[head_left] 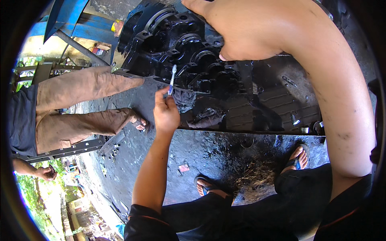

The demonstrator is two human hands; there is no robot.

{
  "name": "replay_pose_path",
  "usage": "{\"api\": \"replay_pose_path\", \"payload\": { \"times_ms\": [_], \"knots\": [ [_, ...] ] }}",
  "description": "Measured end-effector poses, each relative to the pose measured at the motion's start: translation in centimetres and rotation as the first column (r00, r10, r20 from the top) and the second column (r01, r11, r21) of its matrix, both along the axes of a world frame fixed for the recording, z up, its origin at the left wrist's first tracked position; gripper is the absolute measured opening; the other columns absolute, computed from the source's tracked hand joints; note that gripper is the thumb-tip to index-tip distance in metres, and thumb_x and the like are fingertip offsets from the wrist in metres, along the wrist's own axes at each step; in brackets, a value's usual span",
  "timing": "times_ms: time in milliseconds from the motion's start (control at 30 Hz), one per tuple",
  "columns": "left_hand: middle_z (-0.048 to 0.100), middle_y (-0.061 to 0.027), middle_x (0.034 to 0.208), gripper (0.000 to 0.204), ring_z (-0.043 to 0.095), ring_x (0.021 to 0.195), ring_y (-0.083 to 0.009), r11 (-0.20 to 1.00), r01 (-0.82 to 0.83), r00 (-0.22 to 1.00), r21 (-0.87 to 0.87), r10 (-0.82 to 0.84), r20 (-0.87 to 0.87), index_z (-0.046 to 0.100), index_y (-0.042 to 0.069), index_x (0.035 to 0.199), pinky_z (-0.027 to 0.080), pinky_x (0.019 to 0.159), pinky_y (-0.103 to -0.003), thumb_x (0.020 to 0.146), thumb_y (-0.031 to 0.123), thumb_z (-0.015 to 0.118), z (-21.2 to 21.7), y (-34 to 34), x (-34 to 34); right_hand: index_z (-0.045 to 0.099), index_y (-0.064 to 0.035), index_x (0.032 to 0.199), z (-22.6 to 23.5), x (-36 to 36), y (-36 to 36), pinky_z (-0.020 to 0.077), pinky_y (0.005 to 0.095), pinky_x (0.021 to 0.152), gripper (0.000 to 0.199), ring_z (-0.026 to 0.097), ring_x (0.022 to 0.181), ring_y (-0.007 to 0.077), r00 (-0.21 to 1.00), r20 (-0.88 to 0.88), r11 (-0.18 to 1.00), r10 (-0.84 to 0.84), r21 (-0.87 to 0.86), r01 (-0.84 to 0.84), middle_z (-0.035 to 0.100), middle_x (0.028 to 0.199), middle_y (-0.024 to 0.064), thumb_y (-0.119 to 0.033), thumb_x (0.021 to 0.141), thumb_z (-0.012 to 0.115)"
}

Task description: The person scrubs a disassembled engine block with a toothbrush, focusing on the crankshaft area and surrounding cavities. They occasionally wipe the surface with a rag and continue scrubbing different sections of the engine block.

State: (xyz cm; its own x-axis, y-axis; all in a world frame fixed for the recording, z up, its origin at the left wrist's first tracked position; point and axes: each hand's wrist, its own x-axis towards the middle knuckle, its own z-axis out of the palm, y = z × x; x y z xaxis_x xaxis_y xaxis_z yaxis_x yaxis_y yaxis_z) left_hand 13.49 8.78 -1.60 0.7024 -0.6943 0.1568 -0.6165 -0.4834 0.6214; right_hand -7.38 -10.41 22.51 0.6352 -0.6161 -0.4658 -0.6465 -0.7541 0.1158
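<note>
A black, greasy engine block [177,48] lies on a dark oily tray [277,108]. My left hand [165,112] grips a white and blue toothbrush [173,78], bristle end up, close to the block's near edge. A dark rag [184,99] lies just right of that hand on the tray. My right hand [237,28] rests flat on top of the block, fingers curled over its upper surface.
Another person in dirty brown trousers [76,104] stands at the left, one sandalled foot [138,122] near the tray. My own feet in sandals [209,186] stand on blackened, oil-stained ground [217,152]. A blue metal frame [76,24] rises at the upper left.
</note>
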Motion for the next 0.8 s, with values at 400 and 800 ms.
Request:
{"api": "replay_pose_path", "payload": {
  "times_ms": [400, 800],
  "knots": [
    [0.062, -0.0217, 0.07, 0.026, 0.062, 0.059, -0.0406, 0.943, 0.323, 0.932, 0.084, -0.332, 0.146, 0.052, 0.007, 0.13, 0.052, 0.063, -0.05, 0.105, 0.01, 0.054, -2.8, 3.0, -4.1, 0.008, 0.0004, 0.168, 1.8, -0.5, -0.9, 0.053, 0.0477, 0.103, 0.091, 0.068, 0.116, 0.0469, 0.996, 0.087, 0.993, 0.026, 0.108, -0.035, 0.009, 0.17, 0.0349, -0.033, 0.101, 0.06],
    [0.07, -0.0223, 0.079, 0.033, 0.073, 0.075, -0.0325, 0.98, -0.195, 0.931, -0.034, 0.174, -0.322, 0.065, 0.01, 0.129, 0.055, 0.073, -0.043, 0.096, 0.009, 0.058, -10.0, -1.6, -2.3, 0.013, 0.0006, 0.167, -0.3, -1.3, -0.8, 0.0526, 0.0417, 0.102, 0.102, 0.068, 0.118, 0.0449, 0.945, 0.305, 0.992, 0.12, 0.01, -0.129, 0.017, 0.167, 0.04, -0.039, 0.092, 0.07]
  ]
}}
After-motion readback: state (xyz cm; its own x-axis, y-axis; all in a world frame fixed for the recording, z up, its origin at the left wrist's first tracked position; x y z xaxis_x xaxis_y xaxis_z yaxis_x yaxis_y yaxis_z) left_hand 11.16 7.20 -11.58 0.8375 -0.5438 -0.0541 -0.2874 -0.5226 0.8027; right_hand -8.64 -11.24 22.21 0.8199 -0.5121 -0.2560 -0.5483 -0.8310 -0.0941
